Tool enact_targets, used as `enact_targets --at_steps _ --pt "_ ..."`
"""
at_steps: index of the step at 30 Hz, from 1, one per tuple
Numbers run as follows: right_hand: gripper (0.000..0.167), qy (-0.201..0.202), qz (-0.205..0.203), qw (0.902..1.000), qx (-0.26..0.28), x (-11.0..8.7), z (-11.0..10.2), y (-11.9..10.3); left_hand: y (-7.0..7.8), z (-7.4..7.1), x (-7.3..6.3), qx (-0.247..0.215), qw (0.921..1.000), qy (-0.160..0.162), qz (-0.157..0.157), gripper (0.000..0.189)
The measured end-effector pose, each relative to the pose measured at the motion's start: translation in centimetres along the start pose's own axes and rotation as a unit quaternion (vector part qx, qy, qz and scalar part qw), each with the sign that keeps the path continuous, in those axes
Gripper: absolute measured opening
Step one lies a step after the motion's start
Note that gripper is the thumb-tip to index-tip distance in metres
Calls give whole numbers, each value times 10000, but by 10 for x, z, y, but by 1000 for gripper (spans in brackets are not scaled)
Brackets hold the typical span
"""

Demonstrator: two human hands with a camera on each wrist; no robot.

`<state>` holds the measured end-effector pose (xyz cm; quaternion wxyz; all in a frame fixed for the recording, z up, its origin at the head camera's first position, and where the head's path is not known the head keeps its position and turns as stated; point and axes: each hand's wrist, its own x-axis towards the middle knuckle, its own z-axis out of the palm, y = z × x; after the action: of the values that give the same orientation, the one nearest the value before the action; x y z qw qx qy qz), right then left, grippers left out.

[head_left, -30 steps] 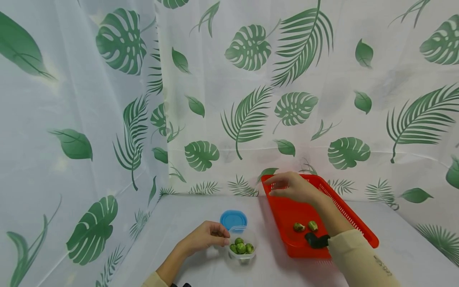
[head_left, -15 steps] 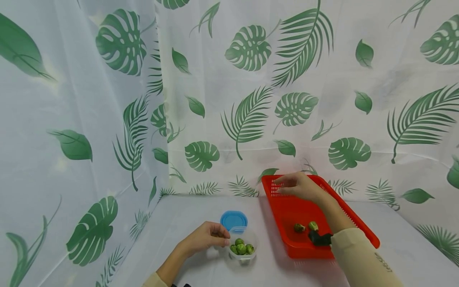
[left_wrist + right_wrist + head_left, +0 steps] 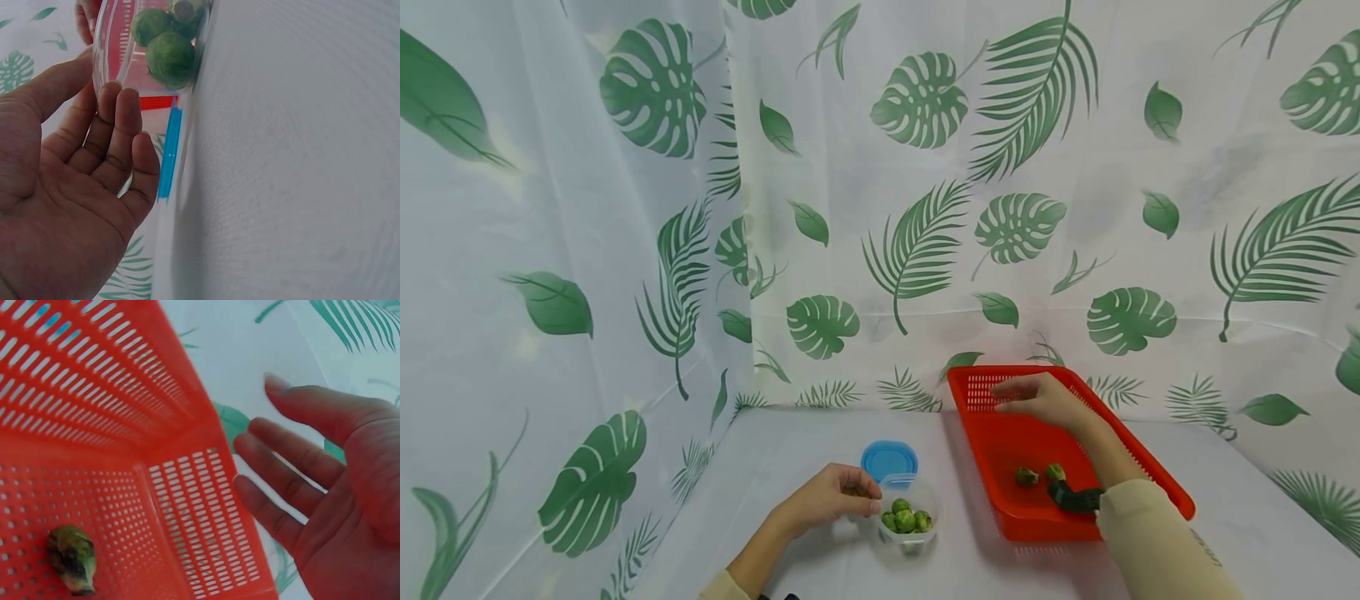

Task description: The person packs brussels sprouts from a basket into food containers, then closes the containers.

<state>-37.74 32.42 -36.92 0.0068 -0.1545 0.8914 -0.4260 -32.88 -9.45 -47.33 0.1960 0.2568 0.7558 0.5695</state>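
My left hand point(image 3: 831, 500) grips the near-left rim of a small clear plastic container point(image 3: 907, 540), thumb and fingertips right at its edge. Inside it lie several green Brussels sprouts point(image 3: 170, 60). My right hand point(image 3: 1037, 398) is raised over the far part of a red plastic basket point(image 3: 992, 467), its fingers relaxed and apart with nothing between them. Two more Brussels sprouts lie on the basket floor: one browned sprout point(image 3: 73, 559), and a greener sprout point(image 3: 1056, 472) partly covered by the black wrist camera.
A blue lid point(image 3: 888, 460) lies on the white table point(image 3: 790, 450) just behind the clear container. Leaf-patterned curtains point(image 3: 925, 250) hang at the back and left. The basket's slotted side wall point(image 3: 200, 519) rises beside my right fingers.
My right hand has drifted a little to the right and slightly down over the basket, staying unloaded. My left hand and the container have stayed in place.
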Motion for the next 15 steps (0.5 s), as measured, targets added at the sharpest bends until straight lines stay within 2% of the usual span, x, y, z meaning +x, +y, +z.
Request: enact_targets --at_steps 7,15 --pt "48 -86 137 9991 399 -4 0 8 1 0 -1 -48 10000 7 52 27" --pt "48 -174 143 9993 306 -1 0 19 1 1 -2 -80 9999 16 89 27"
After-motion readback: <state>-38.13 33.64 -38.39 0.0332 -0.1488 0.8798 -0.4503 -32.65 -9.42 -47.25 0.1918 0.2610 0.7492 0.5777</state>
